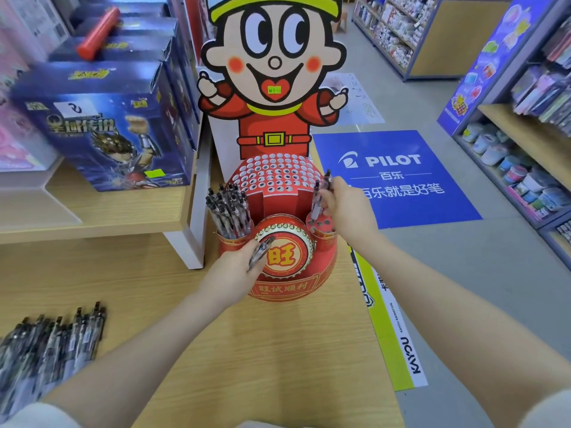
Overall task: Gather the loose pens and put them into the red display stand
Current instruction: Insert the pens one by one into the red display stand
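The red display stand (279,208) sits on a wooden table, with a cartoon figure cutout rising behind it. Its left cup (230,211) is packed with several black pens standing upright. My right hand (343,208) grips two pens (319,194) over the stand's right cup (323,227), tips down at its holes. In front of the stand's round emblem, my left hand (234,270) is closed around a small bunch of pens (261,251). A pile of loose pens (46,347) lies at the table's left front.
Blue boxed goods (105,125) stand on a raised wooden shelf to the left, with a red tube (97,34) on top. The table's right edge drops to a grey floor with a blue Pilot mat (395,177). Stocked shelves (525,156) line the right.
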